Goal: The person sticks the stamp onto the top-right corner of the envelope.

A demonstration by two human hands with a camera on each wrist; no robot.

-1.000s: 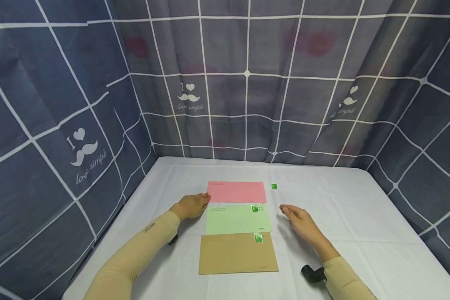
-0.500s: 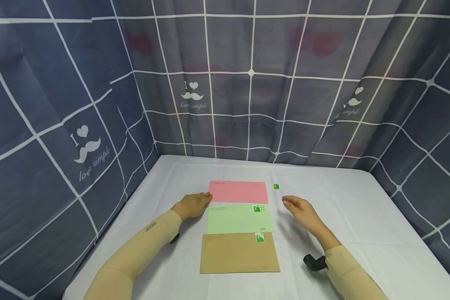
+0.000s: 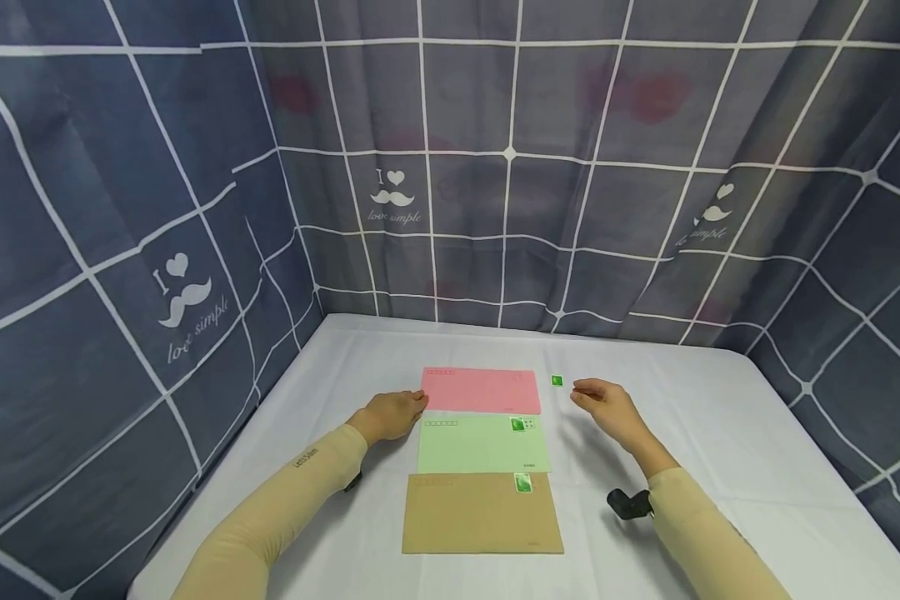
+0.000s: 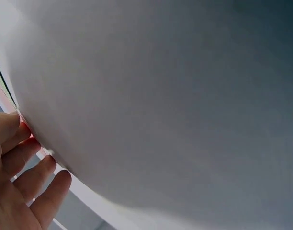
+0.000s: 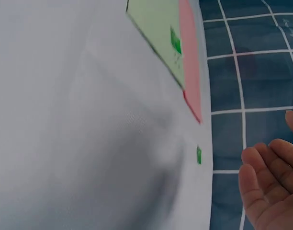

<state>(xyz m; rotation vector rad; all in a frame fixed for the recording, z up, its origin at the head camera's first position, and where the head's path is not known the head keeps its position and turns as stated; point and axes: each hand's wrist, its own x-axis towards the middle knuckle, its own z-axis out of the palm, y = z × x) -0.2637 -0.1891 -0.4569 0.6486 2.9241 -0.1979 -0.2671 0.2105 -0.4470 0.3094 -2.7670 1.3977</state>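
A pink envelope (image 3: pixel 482 391) lies at the far end of a column of three on the white-covered table. My left hand (image 3: pixel 390 415) rests with its fingertips at the envelope's left edge; in the left wrist view its fingers (image 4: pixel 50 194) are loosely extended. To the right of the envelope lies a small green stamp (image 3: pixel 557 381). My right hand (image 3: pixel 615 414) hovers just right of that stamp, fingers gently bent and holding nothing. The right wrist view shows the loose stamp (image 5: pixel 199 155) on the cloth, apart from the hand (image 5: pixel 276 184).
Nearer me lie a light green envelope (image 3: pixel 472 450) and a brown envelope (image 3: pixel 480 521). Each carries a green stamp at its upper right. A dark checked curtain (image 3: pixel 465 192) surrounds the table (image 3: pixel 690 417) at the back and both sides.
My right hand has moved forward, away from me, coming level with the loose stamp. The left hand stays at the pink envelope's left edge. The head view has shifted slightly.
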